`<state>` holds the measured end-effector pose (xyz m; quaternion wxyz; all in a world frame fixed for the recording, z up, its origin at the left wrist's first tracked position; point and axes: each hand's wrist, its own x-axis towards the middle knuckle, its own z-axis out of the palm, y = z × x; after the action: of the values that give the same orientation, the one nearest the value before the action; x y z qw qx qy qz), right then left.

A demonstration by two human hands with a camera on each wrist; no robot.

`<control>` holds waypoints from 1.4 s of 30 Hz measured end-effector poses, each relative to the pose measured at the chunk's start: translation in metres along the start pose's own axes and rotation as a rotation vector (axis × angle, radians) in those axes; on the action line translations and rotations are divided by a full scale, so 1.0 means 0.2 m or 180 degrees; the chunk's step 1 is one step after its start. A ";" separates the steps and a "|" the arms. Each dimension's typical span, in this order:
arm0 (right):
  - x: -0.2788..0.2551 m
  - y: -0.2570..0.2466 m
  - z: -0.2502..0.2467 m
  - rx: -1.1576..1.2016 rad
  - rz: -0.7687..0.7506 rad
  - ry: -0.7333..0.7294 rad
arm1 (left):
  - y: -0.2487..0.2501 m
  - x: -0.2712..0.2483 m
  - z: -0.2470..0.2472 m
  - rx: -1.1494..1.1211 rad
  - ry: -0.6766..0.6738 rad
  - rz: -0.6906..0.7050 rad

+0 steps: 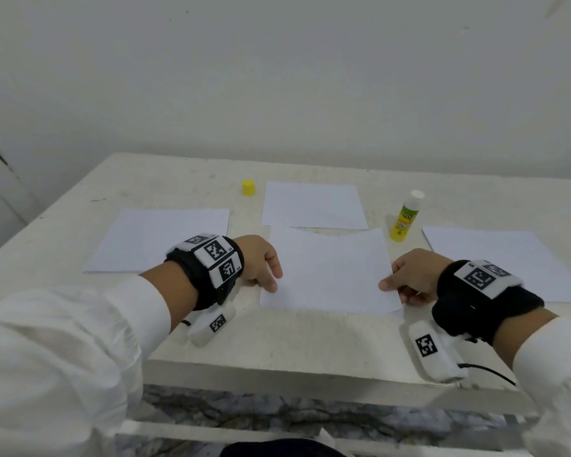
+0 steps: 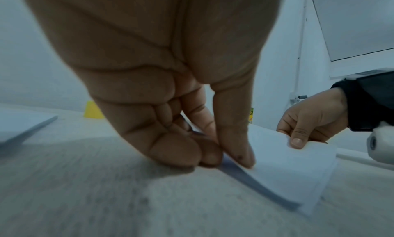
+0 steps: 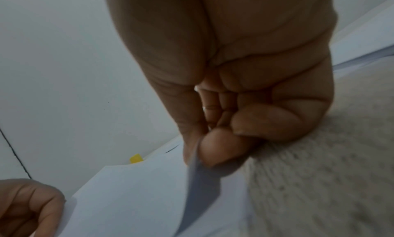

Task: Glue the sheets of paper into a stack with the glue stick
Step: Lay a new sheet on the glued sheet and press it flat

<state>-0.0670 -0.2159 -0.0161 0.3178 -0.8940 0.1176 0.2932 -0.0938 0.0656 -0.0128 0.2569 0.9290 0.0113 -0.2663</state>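
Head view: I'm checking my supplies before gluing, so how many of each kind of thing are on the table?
Paper sheets: 4
Glue stick: 1
Yellow cap: 1
Total: 6

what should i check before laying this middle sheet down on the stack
1. Right hand pinches the middle sheet at its right edge: ok.
2. Left hand pinches its left edge: ok.
3. A sheet lies under it: ok, an edge peeks out at the near right corner.
4. Edges lined up with that lower sheet: not ok, slightly offset.
5. Glue on the lower sheet: cannot tell.
6. Glue stick upright, clear of the paper, cap off: ok.
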 end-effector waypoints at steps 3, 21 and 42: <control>0.00 0.00 0.00 0.0006 0.0010 -0.0006 | 0.00 0.00 0.00 0.0001 0.0005 -0.0003; -0.03 -0.02 -0.01 -0.0067 -0.0008 -0.0014 | 0.00 0.00 0.01 0.0068 -0.0007 -0.0028; -0.09 -0.06 -0.03 -0.1265 -0.0396 0.0118 | 0.00 0.01 0.01 0.0193 0.0007 -0.0014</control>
<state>-0.0745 -0.2097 0.0041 0.1504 -0.9499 0.0078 0.2739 -0.0926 0.0638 -0.0158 0.2281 0.9366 0.0055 -0.2660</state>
